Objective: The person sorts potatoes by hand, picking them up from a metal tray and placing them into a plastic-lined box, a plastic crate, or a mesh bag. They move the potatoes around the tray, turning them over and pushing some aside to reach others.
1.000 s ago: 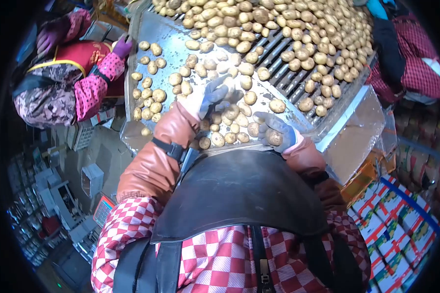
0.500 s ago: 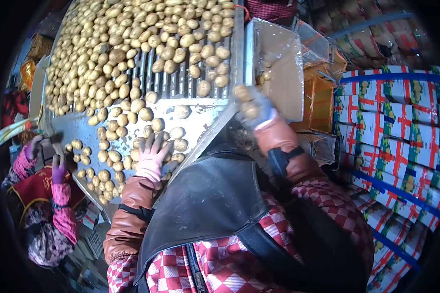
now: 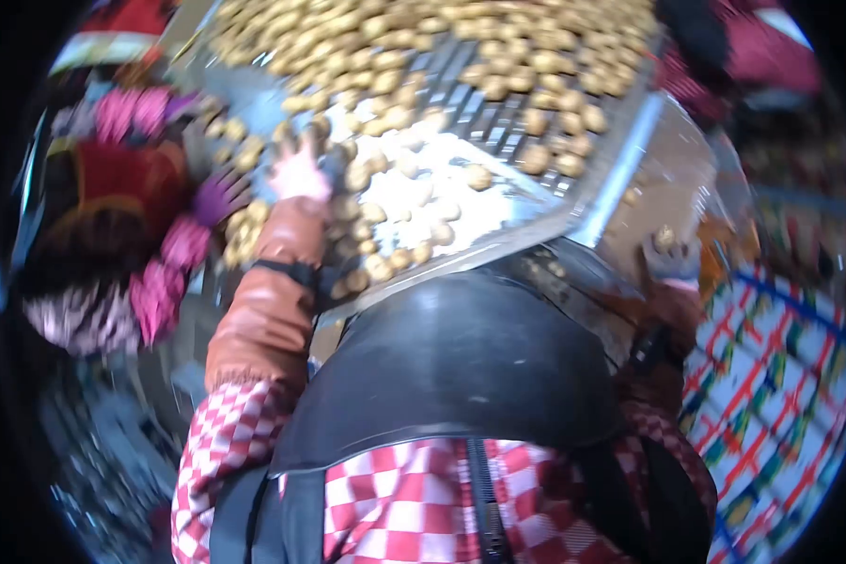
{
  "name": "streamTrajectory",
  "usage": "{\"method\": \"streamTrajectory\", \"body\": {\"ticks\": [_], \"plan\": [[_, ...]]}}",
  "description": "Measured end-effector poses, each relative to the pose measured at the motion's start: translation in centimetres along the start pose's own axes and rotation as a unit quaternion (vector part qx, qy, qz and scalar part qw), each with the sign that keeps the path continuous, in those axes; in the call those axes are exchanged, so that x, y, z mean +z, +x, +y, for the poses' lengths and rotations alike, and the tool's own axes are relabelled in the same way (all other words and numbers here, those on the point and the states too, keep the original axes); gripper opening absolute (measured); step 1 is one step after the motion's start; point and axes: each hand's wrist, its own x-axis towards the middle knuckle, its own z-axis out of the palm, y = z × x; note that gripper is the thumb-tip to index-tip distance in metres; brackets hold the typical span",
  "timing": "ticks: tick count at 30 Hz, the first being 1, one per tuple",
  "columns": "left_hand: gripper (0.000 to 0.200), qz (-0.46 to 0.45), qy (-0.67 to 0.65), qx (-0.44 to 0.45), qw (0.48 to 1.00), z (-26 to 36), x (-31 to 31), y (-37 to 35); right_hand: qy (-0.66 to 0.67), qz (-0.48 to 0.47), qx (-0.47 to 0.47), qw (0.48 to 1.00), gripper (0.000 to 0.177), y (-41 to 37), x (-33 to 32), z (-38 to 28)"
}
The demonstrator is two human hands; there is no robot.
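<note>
Potatoes (image 3: pixel 356 176) lie scattered over the metal sorting table (image 3: pixel 498 211), blurred by motion. My left hand (image 3: pixel 299 167), in a pinkish glove with dark fingertips, is spread among them on the left part of the table, its fingers apart. At the right, my right hand (image 3: pixel 672 263), in a greyish glove, reaches over the cardboard box (image 3: pixel 653 202). One potato (image 3: pixel 665 235) shows at its curled fingers. Whether another potato is under that hand is hidden.
A metal rim (image 3: pixel 526 230) edges the table before my black apron (image 3: pixel 442 357). A co-worker's purple-gloved hand (image 3: pixel 222 195) is at the left edge. Printed cartons (image 3: pixel 771 404) are stacked at the right. Another person's sleeve (image 3: pixel 771 52) shows at upper right.
The view has turned, shifting the table rightward. My right hand has carried potatoes from beside the table rim to over the box. My left hand has moved to potatoes farther left.
</note>
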Motion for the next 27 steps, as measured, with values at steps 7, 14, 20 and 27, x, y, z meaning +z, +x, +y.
{"method": "streamTrajectory", "body": {"ticks": [7,14,20,27], "plan": [[0.04,-0.082,-0.263,0.154,0.949,-8.6,6.1,-10.9,0.855,0.096,0.502,0.088,0.04,11.9,-4.2,-1.9],[0.03,-0.066,-0.383,0.068,0.919,-10.7,4.3,-17.5,0.815,-0.351,0.304,0.346,0.028,28.8,-13.7,-13.1],[0.022,0.08,-0.305,0.254,0.915,-5.8,1.2,-17.2,0.674,-0.367,-0.002,0.641,0.026,36.5,-13.8,-22.2],[0.024,0.07,-0.309,0.097,0.944,-9.4,6.2,-19.4,0.499,-0.023,-0.155,0.852,0.036,46.0,-16.6,-23.5]]}}
